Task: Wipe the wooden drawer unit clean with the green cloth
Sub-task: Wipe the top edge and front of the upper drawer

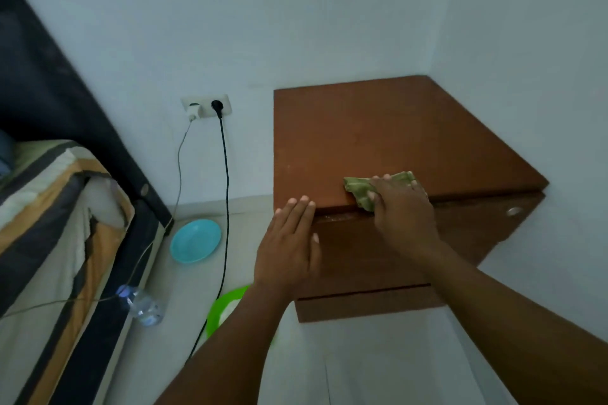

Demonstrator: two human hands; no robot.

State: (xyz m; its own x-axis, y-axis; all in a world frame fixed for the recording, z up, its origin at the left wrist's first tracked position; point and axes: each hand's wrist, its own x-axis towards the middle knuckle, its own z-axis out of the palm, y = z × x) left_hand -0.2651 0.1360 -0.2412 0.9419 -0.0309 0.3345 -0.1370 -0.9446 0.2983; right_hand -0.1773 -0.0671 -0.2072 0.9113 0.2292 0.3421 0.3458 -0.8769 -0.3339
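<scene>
The unit [394, 135] stands at 2 o'clock. The right hand [403, 207] clutches the bunched cloth [360, 189], pressing it on the top's 6 o'clock edge. The left hand [289, 240], flat with fingers straight, touches that edge at 8 o'clock of the cloth. A blue plate [195, 240] lies at 9 o'clock.

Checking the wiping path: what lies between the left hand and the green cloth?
Head view: only the bare front edge of the drawer unit lies between left hand and green cloth.
</scene>
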